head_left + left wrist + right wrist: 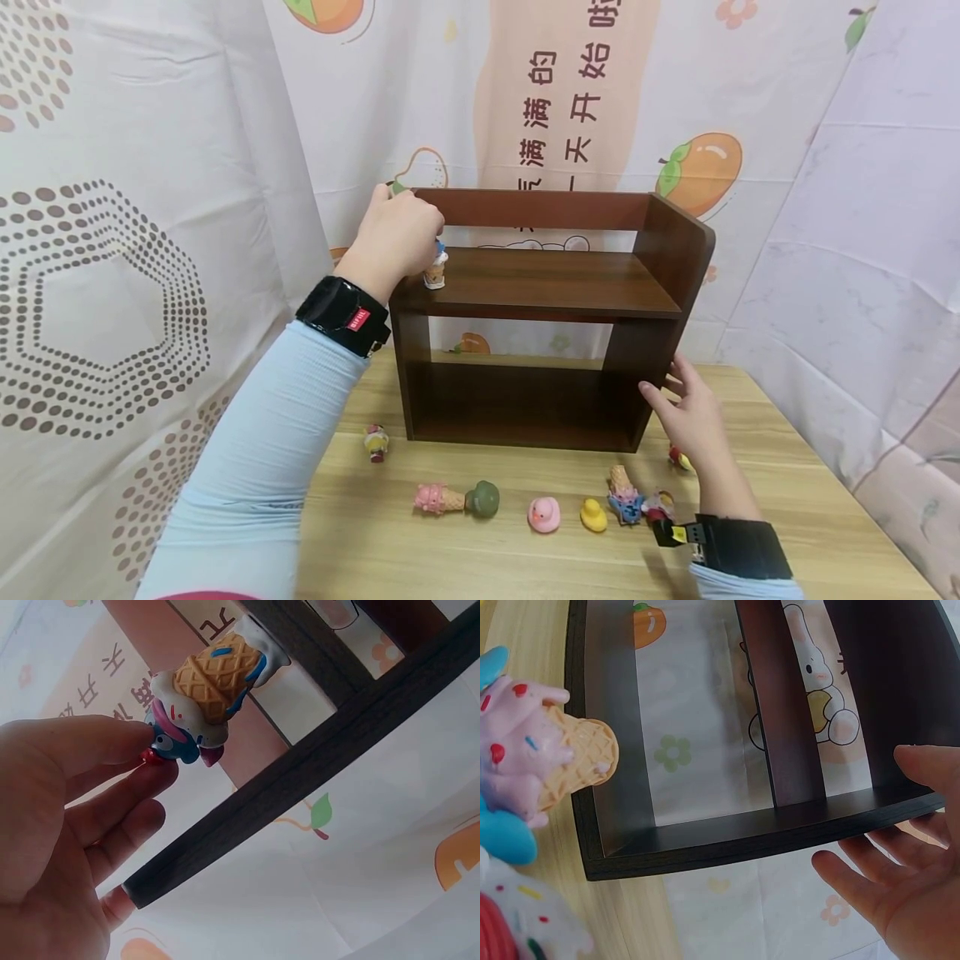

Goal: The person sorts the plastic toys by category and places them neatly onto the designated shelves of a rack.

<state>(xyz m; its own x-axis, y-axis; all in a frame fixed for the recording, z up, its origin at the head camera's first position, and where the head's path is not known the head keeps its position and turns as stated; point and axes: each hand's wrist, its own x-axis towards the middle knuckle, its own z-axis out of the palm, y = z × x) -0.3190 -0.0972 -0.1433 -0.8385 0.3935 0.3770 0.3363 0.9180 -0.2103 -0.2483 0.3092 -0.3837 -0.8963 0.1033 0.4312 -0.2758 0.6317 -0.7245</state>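
My left hand (393, 237) pinches an ice-cream-cone figurine (217, 679) by its blue character top, between thumb and fingers. In the head view the cone's white base is at the left end of the upper board of a dark brown wooden shelf (555, 282). The shelf's left side panel (225, 829) runs close beside my fingers in the left wrist view. At the shelf's right side, my right hand (690, 417) rests with fingers loosely extended along the outer face of the side panel (742, 847) and thumb toward the front edge.
Along the table (352, 533) before the shelf lie a pink cone figurine (438, 498), a green-topped piece (483, 499), a pink duck (543, 514), a yellow duck (593, 515) and another cone figurine (624, 498). Small figures lie left (376, 442) and right (681, 457). A printed curtain (360, 100) hangs behind.
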